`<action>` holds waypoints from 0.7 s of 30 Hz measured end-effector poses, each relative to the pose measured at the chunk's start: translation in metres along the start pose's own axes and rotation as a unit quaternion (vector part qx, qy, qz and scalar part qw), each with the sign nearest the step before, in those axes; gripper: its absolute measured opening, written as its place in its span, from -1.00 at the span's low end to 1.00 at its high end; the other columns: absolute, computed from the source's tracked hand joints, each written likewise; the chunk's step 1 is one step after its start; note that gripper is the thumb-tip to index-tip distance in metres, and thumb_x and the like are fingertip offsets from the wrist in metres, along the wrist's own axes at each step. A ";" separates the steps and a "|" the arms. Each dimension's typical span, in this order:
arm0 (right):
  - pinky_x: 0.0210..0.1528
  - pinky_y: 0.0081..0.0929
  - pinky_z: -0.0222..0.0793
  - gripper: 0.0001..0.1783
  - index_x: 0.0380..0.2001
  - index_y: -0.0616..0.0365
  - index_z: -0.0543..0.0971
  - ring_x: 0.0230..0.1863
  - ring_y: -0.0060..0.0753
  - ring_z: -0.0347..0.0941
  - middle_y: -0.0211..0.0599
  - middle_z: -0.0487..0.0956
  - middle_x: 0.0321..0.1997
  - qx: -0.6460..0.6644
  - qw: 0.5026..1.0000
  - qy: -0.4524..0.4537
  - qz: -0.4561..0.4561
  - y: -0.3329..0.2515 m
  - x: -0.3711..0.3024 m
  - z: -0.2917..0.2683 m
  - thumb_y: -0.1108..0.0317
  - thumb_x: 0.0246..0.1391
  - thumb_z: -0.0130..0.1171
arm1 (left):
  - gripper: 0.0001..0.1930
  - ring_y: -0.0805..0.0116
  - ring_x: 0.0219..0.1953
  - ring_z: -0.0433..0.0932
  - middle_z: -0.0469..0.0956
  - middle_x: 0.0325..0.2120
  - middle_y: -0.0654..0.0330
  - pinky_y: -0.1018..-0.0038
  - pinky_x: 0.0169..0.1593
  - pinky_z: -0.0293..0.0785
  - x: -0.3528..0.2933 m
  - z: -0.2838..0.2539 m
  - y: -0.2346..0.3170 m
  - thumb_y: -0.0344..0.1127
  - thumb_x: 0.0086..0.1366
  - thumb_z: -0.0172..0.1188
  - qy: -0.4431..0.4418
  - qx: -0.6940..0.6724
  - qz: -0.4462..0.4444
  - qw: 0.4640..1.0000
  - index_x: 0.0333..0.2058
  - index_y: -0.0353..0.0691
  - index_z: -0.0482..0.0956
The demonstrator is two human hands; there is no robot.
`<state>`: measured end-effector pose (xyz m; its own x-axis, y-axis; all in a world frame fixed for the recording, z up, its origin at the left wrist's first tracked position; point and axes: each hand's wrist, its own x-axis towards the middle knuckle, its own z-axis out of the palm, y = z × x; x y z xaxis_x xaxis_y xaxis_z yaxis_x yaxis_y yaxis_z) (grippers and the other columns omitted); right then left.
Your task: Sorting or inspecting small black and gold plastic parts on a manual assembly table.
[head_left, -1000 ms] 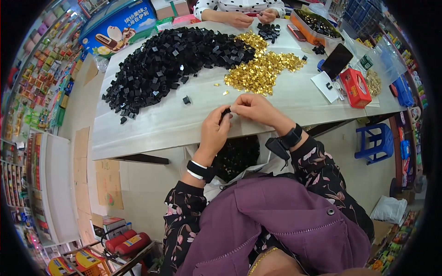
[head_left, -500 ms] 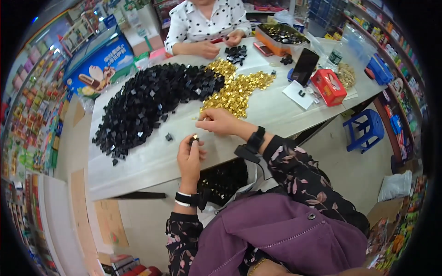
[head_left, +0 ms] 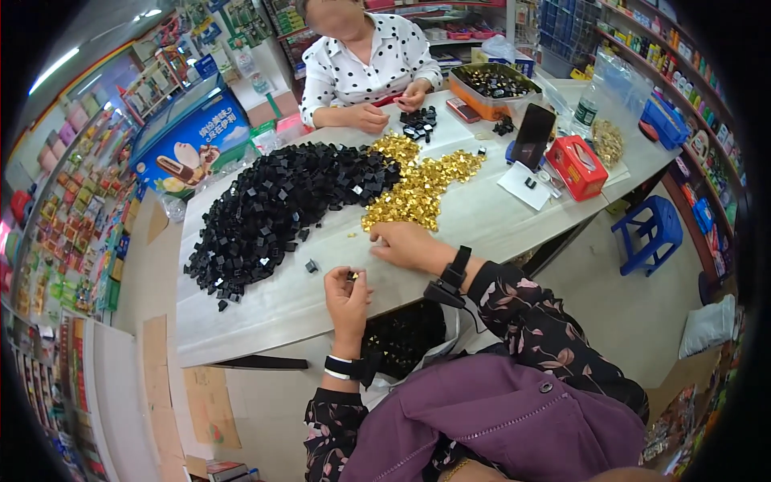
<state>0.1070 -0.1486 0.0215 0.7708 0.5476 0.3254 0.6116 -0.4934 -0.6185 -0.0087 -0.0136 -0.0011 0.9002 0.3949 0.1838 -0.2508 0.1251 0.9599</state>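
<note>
The left hand (head_left: 345,304), fingers closed, pinches a small black piece (head_left: 352,277) over the tabletop (head_left: 265,321). The right hand (head_left: 408,246) curls near gold pieces (head_left: 418,197), its grip hidden; beyond spreads a black heap (head_left: 277,205).

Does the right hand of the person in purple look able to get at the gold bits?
Most likely yes: the right hand is beside the near edge of the gold bits, and nothing appears to stand between them.
</note>
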 end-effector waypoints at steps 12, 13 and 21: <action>-0.41 -0.49 0.40 -0.84 -0.44 0.14 0.56 -0.47 -0.46 0.51 -0.33 0.57 -0.49 0.317 0.943 -0.064 0.079 0.007 -0.009 0.002 0.30 -0.09 0.19 | -0.76 0.60 -0.54 0.42 0.50 -0.40 0.25 0.73 -0.48 0.32 -0.001 0.000 0.005 -0.40 0.30 -0.04 -0.077 0.075 -0.059 0.992 -0.07 -0.28 0.34; -0.41 -0.49 0.40 -0.84 -0.44 0.14 0.56 -0.47 -0.46 0.51 -0.33 0.57 -0.49 0.317 0.943 -0.066 0.078 0.006 -0.011 0.003 0.30 -0.09 0.19 | -0.76 0.60 -0.54 0.42 0.50 -0.40 0.25 0.73 -0.48 0.32 0.000 0.001 0.004 -0.40 0.30 -0.04 -0.075 0.075 -0.059 0.993 -0.07 -0.28 0.34; -0.37 -0.69 0.33 -0.86 -0.36 0.21 0.52 -0.41 -0.70 0.42 -0.45 0.53 -0.43 0.311 0.947 -0.079 -0.002 -0.016 -0.033 -0.001 0.42 -0.02 0.20 | -0.77 0.62 -0.52 0.42 0.51 -0.38 0.25 0.71 -0.47 0.32 -0.004 -0.001 0.004 -0.41 0.29 -0.02 -0.080 0.077 -0.064 0.992 -0.08 -0.26 0.39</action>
<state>0.0719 -0.1600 0.0212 0.7024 0.6669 0.2488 0.3541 -0.0243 -0.9349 -0.0138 -0.0140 0.0014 0.9692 0.2341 0.0768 -0.0836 0.0189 0.9963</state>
